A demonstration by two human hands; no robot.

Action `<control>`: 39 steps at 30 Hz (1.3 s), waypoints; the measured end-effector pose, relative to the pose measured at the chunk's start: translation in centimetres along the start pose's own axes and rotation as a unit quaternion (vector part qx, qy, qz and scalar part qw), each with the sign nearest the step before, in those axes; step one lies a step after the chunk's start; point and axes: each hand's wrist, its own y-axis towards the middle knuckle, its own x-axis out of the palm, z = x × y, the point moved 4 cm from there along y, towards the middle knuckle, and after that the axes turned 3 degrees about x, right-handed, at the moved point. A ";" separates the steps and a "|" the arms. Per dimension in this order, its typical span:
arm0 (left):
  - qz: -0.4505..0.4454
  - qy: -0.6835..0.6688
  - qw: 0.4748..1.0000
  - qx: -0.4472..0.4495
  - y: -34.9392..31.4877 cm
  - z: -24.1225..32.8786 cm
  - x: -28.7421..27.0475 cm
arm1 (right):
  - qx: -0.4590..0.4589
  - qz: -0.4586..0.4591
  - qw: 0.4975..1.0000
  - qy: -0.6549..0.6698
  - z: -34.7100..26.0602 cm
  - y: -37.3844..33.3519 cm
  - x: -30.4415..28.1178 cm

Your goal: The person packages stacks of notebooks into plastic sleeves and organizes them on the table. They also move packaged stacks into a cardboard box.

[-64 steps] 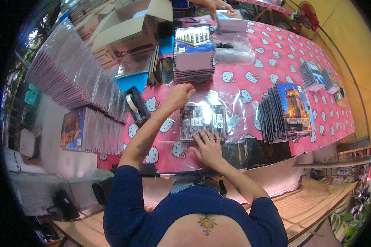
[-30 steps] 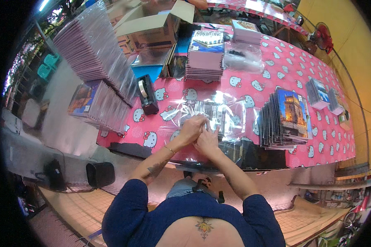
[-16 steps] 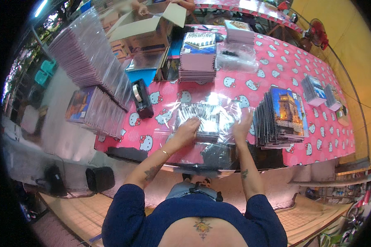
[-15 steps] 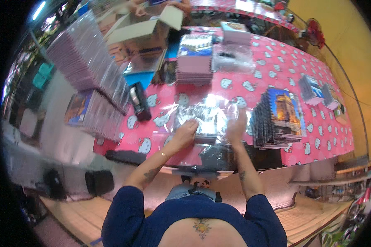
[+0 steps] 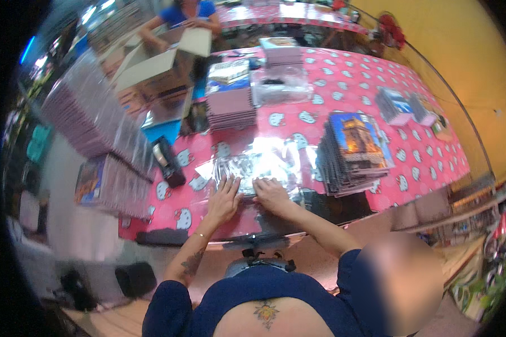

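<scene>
Likely to hold glossy clear plastic film [image 5: 278,162] flat, left hand [image 5: 224,200] and right hand [image 5: 271,195] lie palms-down, gripping nothing, over near edge of dark flat notebook [image 5: 246,170] on pink cartoon-print bench [image 5: 336,96]. Left of notebook, black tape dispenser [image 5: 168,163]; right, blue-covered spiral-notebook stack [image 5: 352,147]: seemingly for easy reach.

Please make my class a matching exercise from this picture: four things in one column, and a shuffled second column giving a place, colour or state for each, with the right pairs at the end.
Column one
1. Tape dispenser
2. Clear plastic wrap
3. Cardboard box
4. Fan

Column two
A. Standing open
B. Red, by the yellow wall
C. Black, to the left of both hands
D. Under the left hand and right hand

Right pairs: 1-C, 2-D, 3-A, 4-B
</scene>
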 end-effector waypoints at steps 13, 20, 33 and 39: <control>0.194 -0.448 0.674 -0.555 -5.2 -23.2 -4.4 | -0.038 0.041 0.998 -0.009 -0.4 -0.2 -2.1; 0.407 -0.554 0.586 -0.430 -7.6 -21.5 1.5 | -0.022 0.034 0.999 0.009 -0.3 -0.2 -1.9; 0.018 -0.390 0.870 -0.303 2.9 -4.3 -0.1 | -0.035 0.065 0.997 0.013 0.2 -0.5 -1.6; -0.139 -0.058 0.950 -0.274 5.9 0.1 2.9 | -0.020 0.088 0.996 0.018 0.3 -0.4 -1.8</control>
